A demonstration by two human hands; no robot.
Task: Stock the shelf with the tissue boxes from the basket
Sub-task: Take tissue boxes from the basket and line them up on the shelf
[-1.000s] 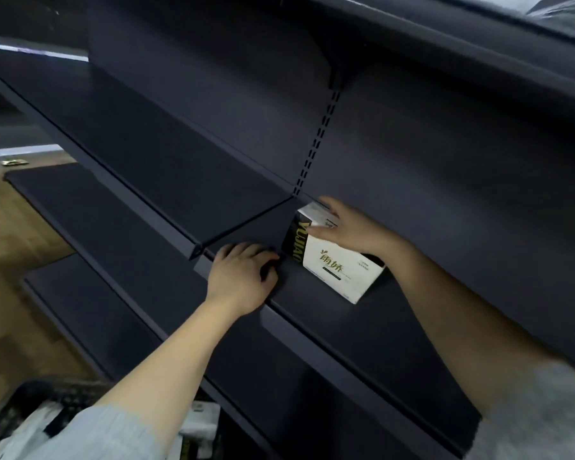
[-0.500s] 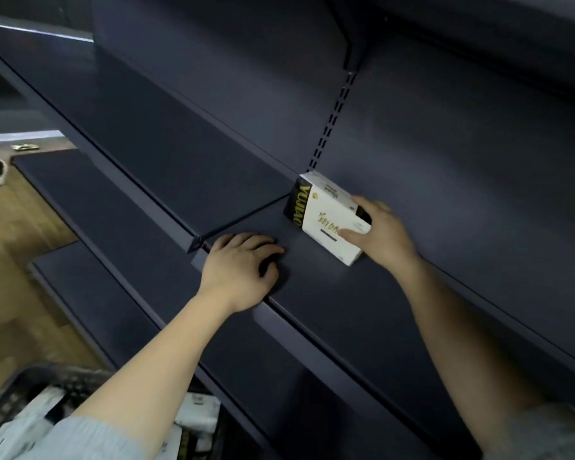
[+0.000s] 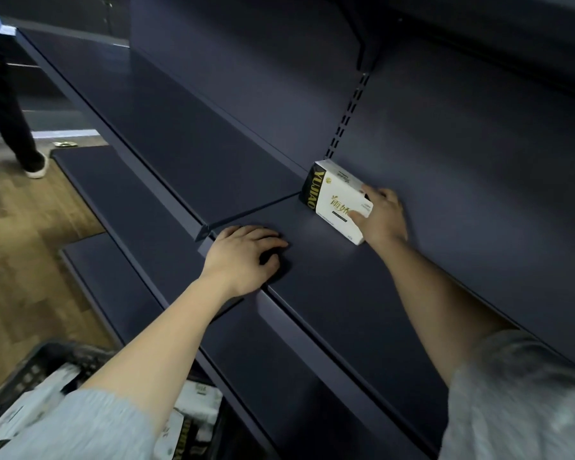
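A white tissue box [image 3: 334, 199] with a black, gold-lettered end stands on the dark blue shelf [image 3: 346, 293], against the back panel beside the slotted upright. My right hand [image 3: 380, 215] grips the box's right end, thumb on its front face and fingers behind it. My left hand [image 3: 243, 257] rests on the shelf's front edge with its fingers loosely curled and holds nothing. At the bottom left a black basket [image 3: 37, 366] holds several more tissue boxes [image 3: 193, 410], partly hidden by my left arm.
The dark shelf runs on to the left as a neighbouring board [image 3: 186, 154], with lower shelves [image 3: 120, 207] stepping out below. Another person's legs [image 3: 10, 127] stand on the wooden floor [image 3: 17, 260] at the far left.
My right hand has pushed the tissue box back against the rear panel and shifted from its top to its right end. My left hand has stayed on the shelf edge.
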